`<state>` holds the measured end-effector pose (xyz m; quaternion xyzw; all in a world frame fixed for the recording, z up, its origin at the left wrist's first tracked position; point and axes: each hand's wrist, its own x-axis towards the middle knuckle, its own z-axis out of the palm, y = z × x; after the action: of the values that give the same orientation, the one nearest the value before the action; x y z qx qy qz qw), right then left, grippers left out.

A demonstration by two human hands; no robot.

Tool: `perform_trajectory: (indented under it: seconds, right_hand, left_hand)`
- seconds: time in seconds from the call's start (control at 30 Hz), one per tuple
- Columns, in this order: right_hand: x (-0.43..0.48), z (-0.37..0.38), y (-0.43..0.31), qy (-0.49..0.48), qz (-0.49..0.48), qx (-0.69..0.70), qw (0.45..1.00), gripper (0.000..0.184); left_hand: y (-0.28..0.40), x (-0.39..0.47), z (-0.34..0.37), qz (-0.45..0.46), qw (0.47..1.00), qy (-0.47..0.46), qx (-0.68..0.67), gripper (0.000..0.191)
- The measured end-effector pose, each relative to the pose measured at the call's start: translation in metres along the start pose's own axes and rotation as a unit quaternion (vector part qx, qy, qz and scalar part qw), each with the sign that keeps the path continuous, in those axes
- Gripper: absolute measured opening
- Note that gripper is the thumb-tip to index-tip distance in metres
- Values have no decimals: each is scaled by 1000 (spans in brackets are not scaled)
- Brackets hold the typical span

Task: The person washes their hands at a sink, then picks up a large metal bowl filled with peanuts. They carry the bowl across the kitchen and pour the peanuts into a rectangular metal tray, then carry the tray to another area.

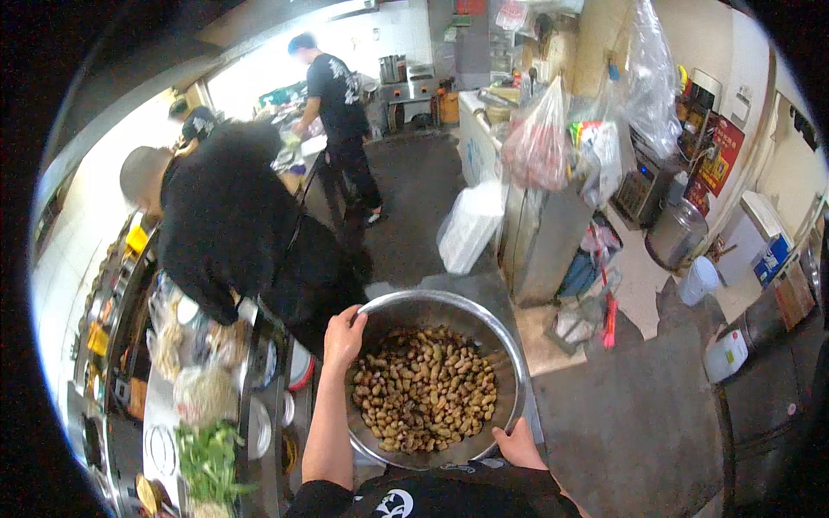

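Note:
A wide stainless steel basin (511, 343) is held level in front of my body. Unshelled peanuts (427, 388) fill its lower part, some of them darkened. My left hand (343, 340) grips the far-left part of the rim, thumb over the edge and fingers hidden outside. At the near-right side, my right hand (518, 443) grasps the rim with its thumb on top; its other fingers are mostly out of sight beneath. The basin's near edge comes close to my black shirt (440, 495).
A person in black (227, 213) leans over the left counter, close to my left hand. Leafy greens (210, 460) and bagged food lie on that counter. Another person (333, 110) stands farther ahead. A metal cabinet (544, 239) with hanging bags stands right of the dark floor (414, 188).

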<state>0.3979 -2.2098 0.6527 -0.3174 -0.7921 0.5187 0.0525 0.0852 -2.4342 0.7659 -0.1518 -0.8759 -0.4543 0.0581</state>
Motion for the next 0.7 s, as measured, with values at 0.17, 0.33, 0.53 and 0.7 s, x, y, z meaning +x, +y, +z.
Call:
perform_trajectory:
  seconds: [0.17,0.33,0.53,0.7]
  right_hand:
    - [101,-8,-32,-40,5,-8,999,41]
    - [161,-15,-49,-24,36,-16,999,40]
    - [283,0,-77,14,-26,-11,999,42]
    - [334,7,-71,-22,-2,107,994,53]
  left_hand:
    - [16,90,20,-18,999,9,43,33]
    - [34,147,40,-60,994,10,87,33]
    - [40,291,78,6,999,-22,37,33]
    - [41,362,117,50,998,-14,40,32]
